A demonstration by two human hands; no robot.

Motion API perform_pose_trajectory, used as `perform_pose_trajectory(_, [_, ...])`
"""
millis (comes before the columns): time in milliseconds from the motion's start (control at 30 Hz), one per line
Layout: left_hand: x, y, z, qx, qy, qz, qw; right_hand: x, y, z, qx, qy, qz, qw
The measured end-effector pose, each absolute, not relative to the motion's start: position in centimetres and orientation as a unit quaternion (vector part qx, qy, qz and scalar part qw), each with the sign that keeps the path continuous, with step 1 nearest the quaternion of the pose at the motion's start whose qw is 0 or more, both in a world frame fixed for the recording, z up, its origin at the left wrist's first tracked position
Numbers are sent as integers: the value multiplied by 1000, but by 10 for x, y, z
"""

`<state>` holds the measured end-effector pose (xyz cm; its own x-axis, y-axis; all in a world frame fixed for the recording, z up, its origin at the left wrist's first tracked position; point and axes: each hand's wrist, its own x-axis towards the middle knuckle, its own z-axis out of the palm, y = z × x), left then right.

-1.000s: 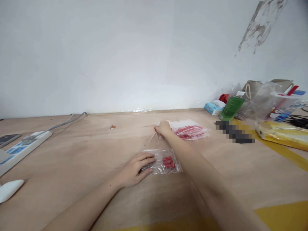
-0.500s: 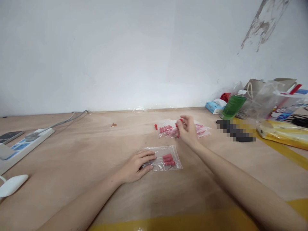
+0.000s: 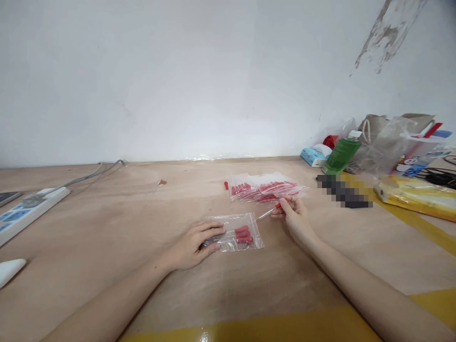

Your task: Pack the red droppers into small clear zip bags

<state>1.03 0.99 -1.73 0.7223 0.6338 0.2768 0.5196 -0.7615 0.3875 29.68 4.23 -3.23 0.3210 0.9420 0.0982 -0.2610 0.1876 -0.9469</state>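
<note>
A clear zip bag (image 3: 230, 244) lies on the table with several red-bulbed droppers (image 3: 244, 234) inside, their bulbs toward the right end. My left hand (image 3: 194, 244) rests over the bag's left end, fingers stretched out and thumb apart, pressing on it. To the right of the bag, my right hand (image 3: 294, 216) pinches a dropper (image 3: 268, 213) by its red bulb. Its clear tube points down-left, its tip close to the bag's right edge. Behind both hands lies a pile of bagged red-bulbed droppers (image 3: 263, 186). One loose red bulb (image 3: 225, 185) shows at the pile's left edge.
At left are a power strip (image 3: 33, 213) with a grey cable and a white object (image 3: 10, 271). On the right stand a green bottle (image 3: 342, 154), a tissue pack (image 3: 315, 156), plastic bags and a yellow package (image 3: 416, 197). A blurred dark object (image 3: 344, 192) lies nearer.
My right hand has come from the pile toward me, bringing a dropper down beside the zip bag. My left hand stays on the bag. The view has shifted slightly.
</note>
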Motion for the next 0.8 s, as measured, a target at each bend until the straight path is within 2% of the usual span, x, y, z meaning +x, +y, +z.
perform_pose_trajectory(167, [10, 9, -17, 916, 315, 202, 145, 290, 35, -39, -427, -385, 515, 636])
perform_pose_trajectory(500, [11, 8, -15, 916, 324, 184, 147, 296, 25, -36, -423, -393, 540, 613])
perform_pose_trajectory(633, [11, 8, -14, 912, 335, 184, 147, 292, 26, -37, -471, -406, 504, 600])
perform_pose_trajectory(800, [12, 8, -13, 909, 334, 193, 161, 285, 25, -39, -530, -556, 363, 528])
